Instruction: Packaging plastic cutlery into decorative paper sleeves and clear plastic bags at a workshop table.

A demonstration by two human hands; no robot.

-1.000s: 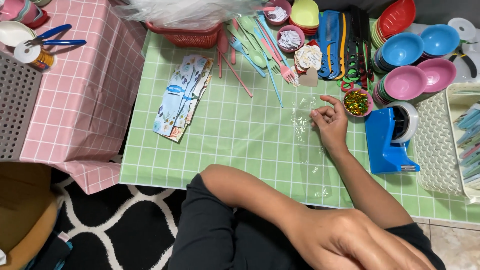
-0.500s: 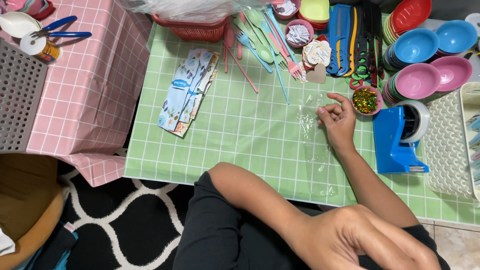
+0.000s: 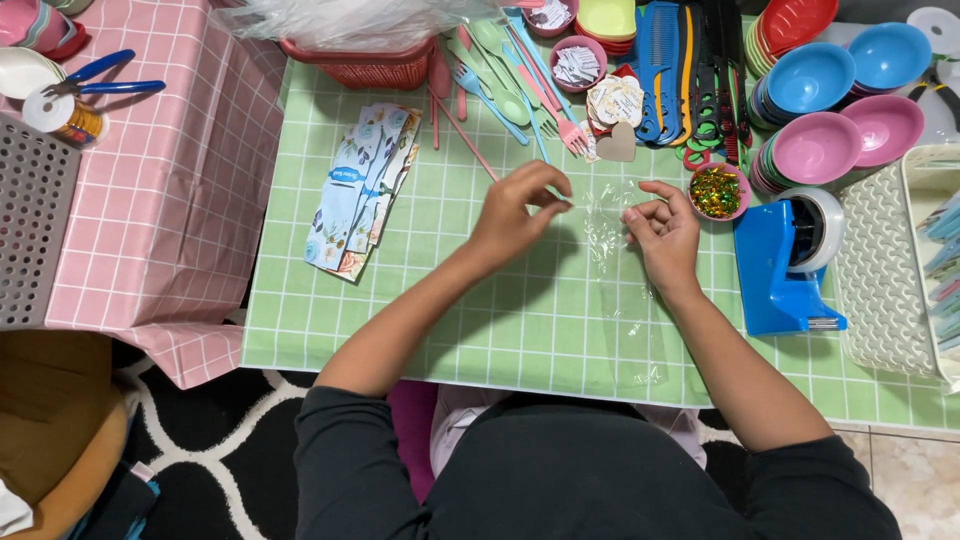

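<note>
1. Hands – two: left [image 3: 515, 212], right [image 3: 662, 232].
2. Clear bag [image 3: 612, 225] – one, between the hands.
3. Tape dispenser [image 3: 785, 258] – one, blue.
4. Glitter cup [image 3: 716, 191] – one.
5. Bowl stacks – two blue [image 3: 812, 75] [image 3: 888, 55], two pink [image 3: 818, 148] [image 3: 885, 125], one red [image 3: 790, 22].
6. Card pile [image 3: 362, 190] – one, fanned.
7. Pliers [image 3: 100, 78] – one pair, blue-handled.
8. Red basket [image 3: 360, 70] – one.

Blue tape dispenser [image 3: 785, 262], small pink bowl of gold confetti [image 3: 717, 192], stacked pink plastic bowls [image 3: 818, 150], fanned floral paper cards [image 3: 362, 188], red plastic basket [image 3: 372, 68], green checked surface [image 3: 520, 320]
</note>
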